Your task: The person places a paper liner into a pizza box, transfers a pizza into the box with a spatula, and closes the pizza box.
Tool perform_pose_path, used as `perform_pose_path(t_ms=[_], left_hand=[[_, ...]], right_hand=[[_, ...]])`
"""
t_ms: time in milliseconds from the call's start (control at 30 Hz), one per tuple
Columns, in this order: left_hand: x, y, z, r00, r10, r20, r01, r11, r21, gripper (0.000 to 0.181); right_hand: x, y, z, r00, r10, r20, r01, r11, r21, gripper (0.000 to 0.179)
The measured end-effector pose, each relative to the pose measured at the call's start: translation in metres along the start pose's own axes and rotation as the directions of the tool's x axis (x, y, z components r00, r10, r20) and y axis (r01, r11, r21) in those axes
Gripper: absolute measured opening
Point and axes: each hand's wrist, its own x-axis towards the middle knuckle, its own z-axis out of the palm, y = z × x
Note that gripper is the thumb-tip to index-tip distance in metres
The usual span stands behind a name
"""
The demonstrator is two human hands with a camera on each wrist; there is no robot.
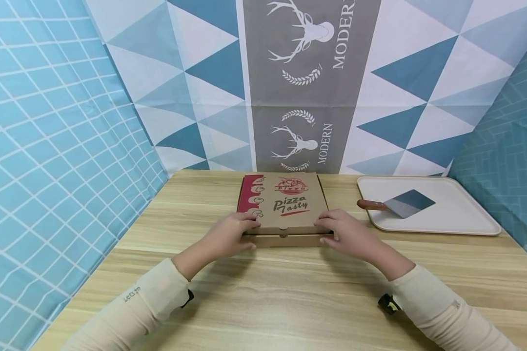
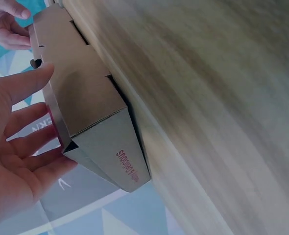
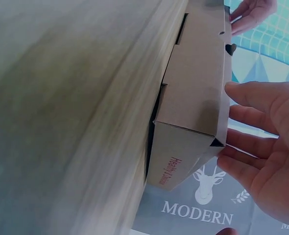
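A cardboard pizza box (image 1: 285,204) with a red printed strip lies on the wooden table, its lid lowered and a narrow gap along the front. My left hand (image 1: 230,235) holds its front left corner, fingers on the lid and thumb at the front wall. At the front right corner my right hand (image 1: 349,235) holds the lid edge in the same way. In the left wrist view, the thumb of the left hand (image 2: 24,132) touches the box front (image 2: 85,98). The right wrist view shows the right hand (image 3: 264,142) with its fingertips along the lid edge.
On the right of the table stands a cream tray (image 1: 465,214). A pizza server (image 1: 408,204) with a wooden handle lies across it, the handle jutting past the left rim. A patterned backdrop (image 1: 211,97) rises right behind the table, and blue tiled sheeting (image 1: 48,146) borders the left.
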Motion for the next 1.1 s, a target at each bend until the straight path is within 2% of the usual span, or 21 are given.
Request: perform_pose_path(t_ms=[367, 600, 867, 1100], left_hand=[[0.003, -0.003, 0.006, 0.999, -0.02, 0.049, 0.021, 1.0, -0.023, 0.04], [0.004, -0.004, 0.006, 0.998, -0.022, 0.067, 0.025, 0.999, -0.042, 0.037], [0.001, -0.011, 0.003, 0.997, -0.074, 0.035, 0.074, 0.997, -0.018, 0.041], [0.002, -0.015, 0.006, 0.999, -0.035, -0.01, 0.035, 0.999, 0.021, 0.028]], right_hand=[[0.0, 0.0, 0.002, 0.999, -0.007, 0.054, 0.009, 1.0, -0.021, 0.026], [0.0, -0.001, 0.002, 0.999, -0.017, 0.051, 0.019, 0.999, -0.026, 0.024], [0.002, 0.004, -0.001, 0.999, 0.021, 0.032, -0.021, 1.0, -0.007, 0.033], [0.005, 0.008, -0.001, 0.999, -0.008, 0.045, 0.007, 1.0, 0.019, 0.018]])
